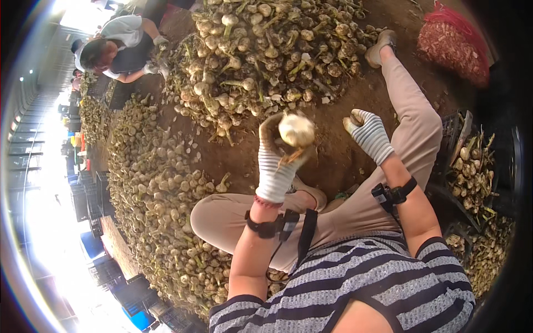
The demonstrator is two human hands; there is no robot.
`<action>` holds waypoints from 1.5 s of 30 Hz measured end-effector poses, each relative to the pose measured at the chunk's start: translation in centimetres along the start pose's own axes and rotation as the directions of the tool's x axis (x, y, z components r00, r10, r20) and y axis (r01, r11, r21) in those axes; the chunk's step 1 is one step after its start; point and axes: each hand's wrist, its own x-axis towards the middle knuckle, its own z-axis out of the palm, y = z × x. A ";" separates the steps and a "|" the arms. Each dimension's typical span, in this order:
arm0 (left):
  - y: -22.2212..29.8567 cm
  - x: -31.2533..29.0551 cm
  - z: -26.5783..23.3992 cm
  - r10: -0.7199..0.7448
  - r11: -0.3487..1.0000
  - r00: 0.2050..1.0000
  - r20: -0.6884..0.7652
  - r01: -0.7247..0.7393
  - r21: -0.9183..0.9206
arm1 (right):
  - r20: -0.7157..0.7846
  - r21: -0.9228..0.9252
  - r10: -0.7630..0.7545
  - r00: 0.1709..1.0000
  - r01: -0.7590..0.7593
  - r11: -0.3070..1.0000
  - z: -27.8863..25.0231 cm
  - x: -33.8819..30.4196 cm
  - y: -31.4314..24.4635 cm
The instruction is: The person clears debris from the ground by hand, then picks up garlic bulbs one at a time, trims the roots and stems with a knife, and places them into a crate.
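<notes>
Garlic bulb [297,130] raised in the gloved left hand [276,161], between heaps on the floor

At the far left, dark crates [108,272] stand along a bright edge, with a blue container [91,244] among them. Next comes a broad spread of garlic [161,183], running from the upper left down to the seated person's folded left leg [219,219]. Above it, a co-worker [122,30] bends forward, gloved hands near the side of a large heap of garlic [272,61] with stalks attached, which fills the top centre.

Just below that heap, the left hand, in a striped white knit glove, grasps the pale bulb; a dry, brownish strip hangs under it. To its right, well apart from the bulb, the right hand [369,135] has its fingers curled inward over bare brown floor [338,158]; whether anything is inside cannot be told. Black straps circle both wrists.

Beyond the outstretched right leg [413,111], a red mesh bag [452,47] sits at the upper right. Below it, more stalked garlic [472,172] fills a dark crate.
</notes>
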 end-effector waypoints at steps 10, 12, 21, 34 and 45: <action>-3.8 2.4 -0.2 -0.259 0.813 0.841 -0.475 -0.075 -0.577 | 0.048 0.346 0.213 0.976 -0.216 0.913 1.3 -3.1 -1.9; -3.7 2.3 0.3 -0.390 0.718 0.799 -0.459 -0.049 -0.695 | 0.071 0.400 0.230 0.971 -0.239 0.885 1.9 -2.9 -2.6; 2.3 -0.3 -3.8 0.005 0.883 0.865 -0.501 -0.239 -0.404 | 0.154 0.144 0.156 0.976 -0.178 0.973 6.6 -1.0 -0.4; -3.8 19.2 -9.9 0.046 -0.024 0.945 -0.325 0.326 0.945 | 0.402 0.410 0.444 0.801 -0.591 0.695 5.9 1.7 -0.4; -2.7 15.9 -7.3 -0.121 0.978 0.992 -0.037 0.125 0.169 | 0.363 0.549 0.418 0.833 -0.554 0.626 3.5 1.2 -0.3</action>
